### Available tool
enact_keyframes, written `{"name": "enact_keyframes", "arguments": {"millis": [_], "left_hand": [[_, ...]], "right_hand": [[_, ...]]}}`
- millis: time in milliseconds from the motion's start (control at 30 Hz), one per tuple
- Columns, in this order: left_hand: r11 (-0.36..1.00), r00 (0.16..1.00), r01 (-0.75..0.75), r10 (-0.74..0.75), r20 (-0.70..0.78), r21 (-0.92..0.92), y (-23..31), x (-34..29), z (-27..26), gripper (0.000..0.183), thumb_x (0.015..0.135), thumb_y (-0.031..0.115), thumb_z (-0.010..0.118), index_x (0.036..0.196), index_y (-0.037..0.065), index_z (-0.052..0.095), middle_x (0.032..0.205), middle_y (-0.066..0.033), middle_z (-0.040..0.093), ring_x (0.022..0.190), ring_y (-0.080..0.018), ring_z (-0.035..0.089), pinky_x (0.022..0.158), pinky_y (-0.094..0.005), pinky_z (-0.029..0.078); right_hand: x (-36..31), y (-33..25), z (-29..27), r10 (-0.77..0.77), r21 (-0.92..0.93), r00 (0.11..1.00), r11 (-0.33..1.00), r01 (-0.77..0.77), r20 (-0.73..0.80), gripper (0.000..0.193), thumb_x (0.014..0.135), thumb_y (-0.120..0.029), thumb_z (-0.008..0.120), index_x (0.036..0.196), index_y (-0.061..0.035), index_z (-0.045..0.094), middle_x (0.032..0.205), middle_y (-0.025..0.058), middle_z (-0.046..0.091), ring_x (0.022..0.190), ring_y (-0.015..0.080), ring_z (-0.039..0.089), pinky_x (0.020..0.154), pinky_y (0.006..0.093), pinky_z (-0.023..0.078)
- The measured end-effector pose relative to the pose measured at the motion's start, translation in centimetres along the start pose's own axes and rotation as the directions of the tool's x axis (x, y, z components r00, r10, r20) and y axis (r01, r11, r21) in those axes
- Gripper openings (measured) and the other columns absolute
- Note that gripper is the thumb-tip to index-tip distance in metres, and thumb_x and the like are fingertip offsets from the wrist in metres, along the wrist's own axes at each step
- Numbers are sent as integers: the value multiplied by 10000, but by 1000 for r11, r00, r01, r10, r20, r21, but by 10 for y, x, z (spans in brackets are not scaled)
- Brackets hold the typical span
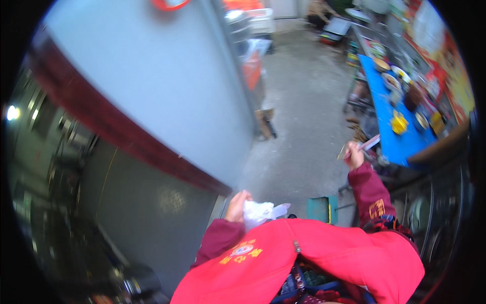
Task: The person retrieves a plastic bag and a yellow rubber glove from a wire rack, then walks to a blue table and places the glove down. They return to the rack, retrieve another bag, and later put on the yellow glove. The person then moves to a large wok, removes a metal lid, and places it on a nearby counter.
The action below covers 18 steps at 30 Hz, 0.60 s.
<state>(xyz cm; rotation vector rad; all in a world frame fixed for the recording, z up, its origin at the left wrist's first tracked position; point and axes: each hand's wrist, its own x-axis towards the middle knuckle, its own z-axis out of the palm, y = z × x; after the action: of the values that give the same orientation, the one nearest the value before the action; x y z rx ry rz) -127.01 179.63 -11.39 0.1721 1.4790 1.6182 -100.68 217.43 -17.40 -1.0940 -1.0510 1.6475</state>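
Note:
At the lower middle, my left hand point(236, 206) is closed around a crumpled white wad point(257, 213) with a pale lilac end. Whether it is paper or thin plastic I cannot tell. My right hand point(354, 155) reaches forward on the right, its fingers closed on a slim pinkish-white strip-like thing point(371, 142). A thin yellowish piece shows on the other side of the fist; blur hides its kind. That hand is just left of a blue-topped table point(394, 144), apart from its near corner. Both forearms are in dark red sleeves.
A yellow crumpled thing point(399, 122), bowls and food items crowd the blue table. Below stands a green dustpan-like thing point(322, 210). A grey wall point(167, 96) with a dark red edge rises on the left. Far ahead a person point(320, 12) crouches near metal containers and white crates point(261, 21).

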Motion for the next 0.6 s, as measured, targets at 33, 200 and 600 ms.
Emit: {"name": "enact_keyframes", "arguments": {"millis": [33,200,600], "left_hand": [[999,998,-42,41,-51,-9,4,-6,-2,275,923,287,441,804,59,541,716,-26,519,632,-104,502,569,-250,419],[958,951,-257,226,-210,-131,25,-48,-24,259,923,276,438,827,55,533,757,-25,523,665,-102,503,604,-245,419],[865,919,-385,329,-217,-323,33,-136,-97,284,943,312,375,878,66,500,789,-30,522,696,-100,498,638,-239,437]], "right_hand": [[-23,20,23,86,-93,988,993,-75,127,113,859,-227,500,797,-140,537,531,-27,477,389,77,416,335,221,324],[-133,68,127,610,-500,613,783,-370,502,181,873,-274,495,929,-131,591,549,-32,483,431,71,434,391,230,357],[-252,78,221,679,-634,-169,527,-566,715,339,899,-435,408,985,-131,531,564,-23,420,498,99,393,495,286,359]]}}
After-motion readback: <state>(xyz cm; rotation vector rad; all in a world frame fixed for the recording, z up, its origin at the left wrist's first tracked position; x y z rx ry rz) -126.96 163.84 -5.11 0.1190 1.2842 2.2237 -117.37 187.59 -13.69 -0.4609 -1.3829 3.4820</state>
